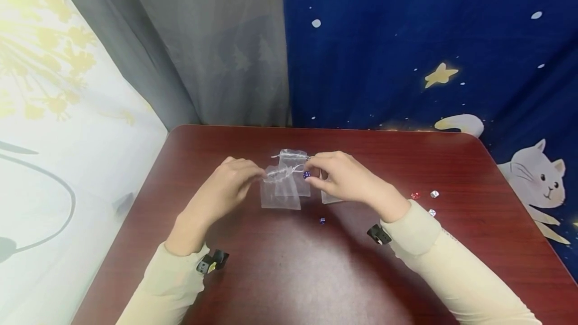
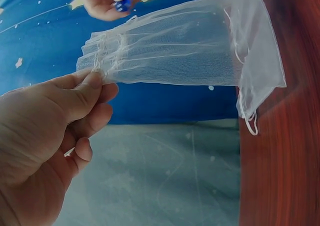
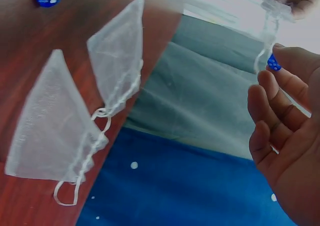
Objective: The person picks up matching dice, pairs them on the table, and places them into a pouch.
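My left hand [image 1: 228, 184] pinches the gathered mouth of a sheer white drawstring bag [image 2: 170, 51] between thumb and forefinger, raised off the table. The bag hangs flat, with no contents visible. Just to its right, my right hand [image 1: 345, 177] pinches a blue die [image 3: 273, 62] with white pips at thumb and fingertips. The bag's cord loop hangs close to those fingertips; I cannot tell whether they touch it. Two more sheer bags lie on the table: one [image 1: 293, 157] behind the held bag, another [image 3: 47, 126] partly hidden under my right hand in the head view.
Another blue die [image 1: 322, 220] lies on the reddish-brown table [image 1: 280, 275] in front of the bags. At the right are a red die [image 1: 415, 195] and two white dice, one farther back [image 1: 434, 194] and one nearer [image 1: 432, 212]. Curtains [image 1: 384, 54] hang behind the table.
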Tool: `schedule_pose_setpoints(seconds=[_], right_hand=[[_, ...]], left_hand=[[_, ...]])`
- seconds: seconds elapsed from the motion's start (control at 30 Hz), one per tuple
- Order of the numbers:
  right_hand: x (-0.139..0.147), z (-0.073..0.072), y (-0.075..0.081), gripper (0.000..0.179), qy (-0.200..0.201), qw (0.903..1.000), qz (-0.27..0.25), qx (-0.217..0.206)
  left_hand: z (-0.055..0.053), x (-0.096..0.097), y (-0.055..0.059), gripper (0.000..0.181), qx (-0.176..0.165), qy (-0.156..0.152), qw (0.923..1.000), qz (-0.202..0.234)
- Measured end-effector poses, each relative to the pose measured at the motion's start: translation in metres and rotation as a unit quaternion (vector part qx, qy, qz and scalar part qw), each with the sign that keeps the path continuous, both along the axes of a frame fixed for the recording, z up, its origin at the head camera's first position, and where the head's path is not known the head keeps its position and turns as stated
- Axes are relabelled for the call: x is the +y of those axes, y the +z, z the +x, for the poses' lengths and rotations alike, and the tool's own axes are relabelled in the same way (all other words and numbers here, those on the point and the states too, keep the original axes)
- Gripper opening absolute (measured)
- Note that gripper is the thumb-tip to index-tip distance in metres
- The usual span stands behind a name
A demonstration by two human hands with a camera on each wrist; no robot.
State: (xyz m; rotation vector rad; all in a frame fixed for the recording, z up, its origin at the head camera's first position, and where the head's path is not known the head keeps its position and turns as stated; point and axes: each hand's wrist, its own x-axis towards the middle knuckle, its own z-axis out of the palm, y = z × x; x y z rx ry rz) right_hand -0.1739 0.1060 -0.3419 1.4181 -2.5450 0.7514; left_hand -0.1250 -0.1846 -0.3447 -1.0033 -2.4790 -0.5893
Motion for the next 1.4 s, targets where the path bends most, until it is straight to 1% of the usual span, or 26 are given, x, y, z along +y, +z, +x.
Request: schedule_pose_setpoints(seconds=[0.2, 0.4, 0.6, 0.9, 1.1, 1.3, 1.4], right_hand=[[-0.012, 0.001, 0.014, 0.013, 0.01, 0.9996, -0.024, 0.006], [-0.022, 0.004, 0.021, 0.015, 0.001, 0.9997, -0.018, 0.014], [-0.026, 0.006, 0.02, 0.016, 0.003, 0.9997, -0.021, 0.015], [-0.021, 0.007, 0.015, 0.023, -0.007, 0.9994, -0.032, 0.008], [-0.017, 0.006, 0.013, 0.026, -0.011, 0.9991, -0.041, -0.003], [-0.008, 0.004, 0.008, 0.026, -0.014, 0.9982, -0.058, -0.009], [-0.003, 0.004, 0.005, 0.026, -0.021, 0.998, -0.058, -0.013]], left_hand=[[-0.001, 0.007, 0.0, 0.022, 0.0, -0.01, 0.9999, -0.003], [-0.003, 0.018, -0.002, 0.021, -0.009, -0.022, 0.9996, -0.013], [-0.004, 0.025, -0.002, 0.022, -0.008, -0.033, 0.9993, -0.012], [-0.003, 0.026, -0.002, 0.027, -0.006, -0.043, 0.999, 0.004], [-0.002, 0.024, -0.001, 0.026, 0.001, -0.04, 0.9992, 0.001], [0.0, 0.021, -0.001, 0.026, -0.004, -0.026, 0.9996, 0.003], [0.0, 0.02, -0.002, 0.027, -0.004, -0.024, 0.9997, 0.004]])
